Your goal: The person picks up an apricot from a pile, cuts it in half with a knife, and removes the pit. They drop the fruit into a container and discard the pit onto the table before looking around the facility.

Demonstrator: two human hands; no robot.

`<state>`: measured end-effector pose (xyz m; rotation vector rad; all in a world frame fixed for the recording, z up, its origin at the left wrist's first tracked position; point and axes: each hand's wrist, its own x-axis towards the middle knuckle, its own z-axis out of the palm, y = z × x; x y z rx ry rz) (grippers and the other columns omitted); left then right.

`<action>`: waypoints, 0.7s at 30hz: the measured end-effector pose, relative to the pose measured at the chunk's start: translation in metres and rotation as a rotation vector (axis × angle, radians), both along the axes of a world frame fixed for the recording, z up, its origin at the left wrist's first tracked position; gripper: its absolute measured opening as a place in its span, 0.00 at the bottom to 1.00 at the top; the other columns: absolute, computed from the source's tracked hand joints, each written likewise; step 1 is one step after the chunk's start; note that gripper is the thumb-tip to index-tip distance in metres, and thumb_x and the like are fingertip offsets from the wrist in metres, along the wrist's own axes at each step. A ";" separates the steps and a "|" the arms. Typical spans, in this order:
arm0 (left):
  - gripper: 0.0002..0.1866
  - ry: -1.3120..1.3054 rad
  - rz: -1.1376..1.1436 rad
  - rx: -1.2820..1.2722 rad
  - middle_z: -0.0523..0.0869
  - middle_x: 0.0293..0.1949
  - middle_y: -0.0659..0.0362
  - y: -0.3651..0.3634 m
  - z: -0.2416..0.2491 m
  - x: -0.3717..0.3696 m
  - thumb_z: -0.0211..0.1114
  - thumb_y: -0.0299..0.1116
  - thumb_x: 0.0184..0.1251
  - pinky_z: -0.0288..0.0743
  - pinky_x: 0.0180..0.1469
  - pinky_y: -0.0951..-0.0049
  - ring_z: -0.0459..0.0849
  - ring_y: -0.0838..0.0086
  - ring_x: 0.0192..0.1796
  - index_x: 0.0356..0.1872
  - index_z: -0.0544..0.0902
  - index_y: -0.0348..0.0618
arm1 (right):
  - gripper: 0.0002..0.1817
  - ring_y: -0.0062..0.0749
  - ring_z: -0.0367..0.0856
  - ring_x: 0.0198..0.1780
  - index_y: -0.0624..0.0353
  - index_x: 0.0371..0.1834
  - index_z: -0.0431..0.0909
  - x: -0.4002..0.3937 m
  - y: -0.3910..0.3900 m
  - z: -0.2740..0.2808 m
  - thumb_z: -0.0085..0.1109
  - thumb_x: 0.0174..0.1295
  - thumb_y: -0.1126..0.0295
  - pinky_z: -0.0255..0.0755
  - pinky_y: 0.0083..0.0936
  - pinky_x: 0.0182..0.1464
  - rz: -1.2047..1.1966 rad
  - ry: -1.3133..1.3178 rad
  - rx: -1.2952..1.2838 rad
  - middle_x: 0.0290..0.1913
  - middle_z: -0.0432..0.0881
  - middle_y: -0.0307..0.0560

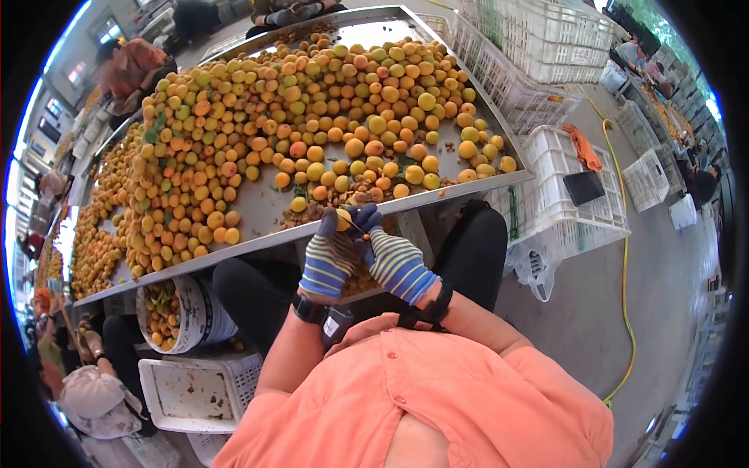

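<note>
Both my hands wear blue, yellow and white striped gloves and meet at the near edge of a metal table (312, 234). An orange-yellow apricot (343, 221) is held in the fingers of my left hand (329, 253). Close against it, my right hand (390, 253) has its fingers closed around something small and thin, too small to make out. Beyond my hands, a large heap of yellow and orange apricots (265, 109) covers much of the table. Brown pulpy bits (359, 193) lie just past my fingertips.
A white bucket of apricots (199, 312) and a white basin (191, 394) stand at lower left. White crates (546, 187) are on the right, with a tablet (583, 187) and an orange cloth (582, 148) on top. A yellow hose (626, 273) crosses the floor. Other people sit around.
</note>
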<state>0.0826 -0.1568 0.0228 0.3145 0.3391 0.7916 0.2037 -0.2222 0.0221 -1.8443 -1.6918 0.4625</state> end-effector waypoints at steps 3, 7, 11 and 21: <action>0.21 0.070 0.047 0.076 0.80 0.51 0.49 -0.002 0.001 -0.005 0.59 0.45 0.67 0.70 0.60 0.62 0.78 0.63 0.55 0.50 0.74 0.36 | 0.17 0.54 0.80 0.27 0.62 0.48 0.73 -0.002 -0.001 0.011 0.52 0.64 0.61 0.72 0.45 0.28 0.029 0.014 -0.045 0.23 0.80 0.59; 0.16 0.294 0.044 0.379 0.82 0.48 0.51 0.007 -0.003 -0.013 0.59 0.39 0.68 0.75 0.54 0.66 0.81 0.67 0.49 0.48 0.75 0.37 | 0.16 0.54 0.80 0.27 0.62 0.46 0.75 0.000 -0.003 0.018 0.52 0.64 0.60 0.72 0.45 0.28 0.059 0.044 0.009 0.23 0.80 0.59; 0.23 0.137 0.056 0.251 0.80 0.52 0.47 0.007 -0.009 -0.012 0.61 0.44 0.66 0.70 0.62 0.60 0.78 0.60 0.56 0.53 0.73 0.36 | 0.16 0.54 0.80 0.27 0.62 0.44 0.76 0.002 0.000 0.018 0.52 0.64 0.59 0.72 0.45 0.28 0.057 0.060 -0.005 0.23 0.80 0.59; 0.20 0.222 0.090 0.203 0.79 0.52 0.45 0.003 -0.020 -0.014 0.60 0.36 0.67 0.70 0.62 0.61 0.78 0.62 0.56 0.54 0.73 0.33 | 0.18 0.54 0.81 0.29 0.62 0.47 0.74 -0.003 -0.003 0.014 0.51 0.65 0.58 0.73 0.46 0.31 0.031 -0.012 -0.079 0.25 0.81 0.59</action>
